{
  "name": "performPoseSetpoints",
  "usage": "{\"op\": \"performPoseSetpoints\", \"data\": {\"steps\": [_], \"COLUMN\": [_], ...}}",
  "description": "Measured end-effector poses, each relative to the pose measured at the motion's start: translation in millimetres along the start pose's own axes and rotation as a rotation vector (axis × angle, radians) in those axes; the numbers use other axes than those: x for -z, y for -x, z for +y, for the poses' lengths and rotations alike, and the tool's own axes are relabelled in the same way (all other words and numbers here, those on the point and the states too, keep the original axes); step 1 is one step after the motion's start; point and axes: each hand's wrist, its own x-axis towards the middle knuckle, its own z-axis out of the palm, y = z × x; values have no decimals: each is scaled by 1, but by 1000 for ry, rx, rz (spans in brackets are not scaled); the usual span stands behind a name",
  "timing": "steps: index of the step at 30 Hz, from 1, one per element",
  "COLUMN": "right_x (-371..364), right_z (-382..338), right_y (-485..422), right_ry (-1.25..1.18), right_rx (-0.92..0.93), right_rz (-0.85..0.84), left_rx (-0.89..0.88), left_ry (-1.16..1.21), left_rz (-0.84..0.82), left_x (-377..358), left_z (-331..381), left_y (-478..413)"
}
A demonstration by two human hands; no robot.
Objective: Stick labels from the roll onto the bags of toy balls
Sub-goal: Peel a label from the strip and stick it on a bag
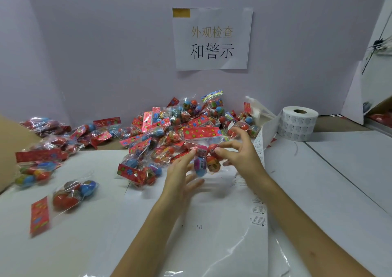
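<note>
A clear bag of toy balls (204, 163) with a red flowered header card is held just above the white table (89, 234), in front of a pile of like bags (167, 126). My right hand (239, 152) pinches the bag's right side between thumb and forefinger, its other fingers spread. My left hand (181, 172) lies with straight fingers against the bag's left side and looks blurred. The white label roll (298, 124) stands at the back right. Its strip of labels (259, 194) runs down the table under my right wrist.
Several more bags lie at the left, one near the front (72, 196) and a heap by a brown cardboard edge (8, 149). A paper sign (212, 39) hangs on the purple back wall. A glossy plastic sheet (222, 255) covers the table near me.
</note>
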Motion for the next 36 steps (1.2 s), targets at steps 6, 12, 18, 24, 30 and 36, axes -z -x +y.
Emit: {"op": "performPoseSetpoints", "data": {"steps": [6, 12, 18, 24, 30, 36], "right_x": [1, 0, -2, -1, -2, 6], "right_z": [-2, -1, 5, 5, -10, -16], "right_y": [3, 1, 1, 3, 8, 5], "right_ry": [19, 16, 0, 60, -214, -573], "right_rx": [40, -51, 5, 176, 38, -192], "right_rz": [-65, -132, -88, 34, -286, -301], "left_rx": [-67, -95, -194, -292, -168, -100], "left_ry": [-154, -99, -169, -260, -6, 274], "left_rz": [-102, -52, 62, -27, -92, -107], "left_x": [-2, -1, -2, -10, -5, -3], "left_z": [-2, -4, -7, -11, -8, 0], "left_y": [-2, -6, -3, 1, -1, 2]}}
